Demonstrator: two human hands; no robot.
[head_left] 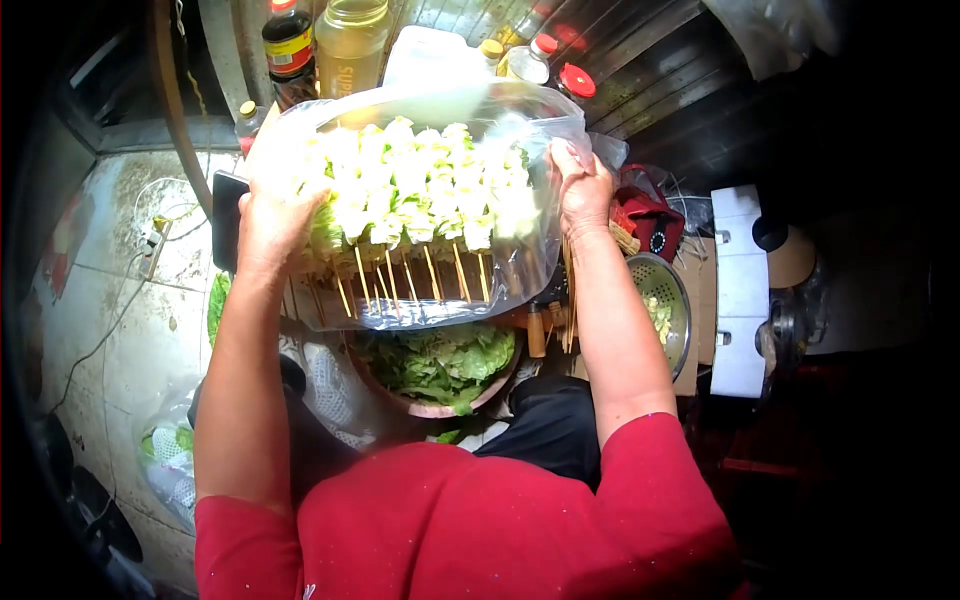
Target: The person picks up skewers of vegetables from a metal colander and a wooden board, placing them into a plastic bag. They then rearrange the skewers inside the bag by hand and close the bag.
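Many skewers of pale green leaves (410, 190) lie side by side in a clear plastic bag (400, 318), their bare stick ends pointing toward me. My left hand (280, 205) grips the bag and its contents at the left side, with the thumb over the leaves. On the right, my right hand (583, 185) pinches the bag's edge between thumb and fingers. Beneath the bag, a round basin (430, 408) holds loose green leaves (440, 362). A dark phone-like object (229, 220) shows just left of my left hand.
Bottles, among them a dark sauce bottle (290, 55) and a large yellowish jar (352, 45), stand behind the bag. A metal colander (680, 320) with pale pieces, a red bag (650, 215) and a white foam piece (740, 290) are at the right. A wooden handle (536, 332) shows below the bag.
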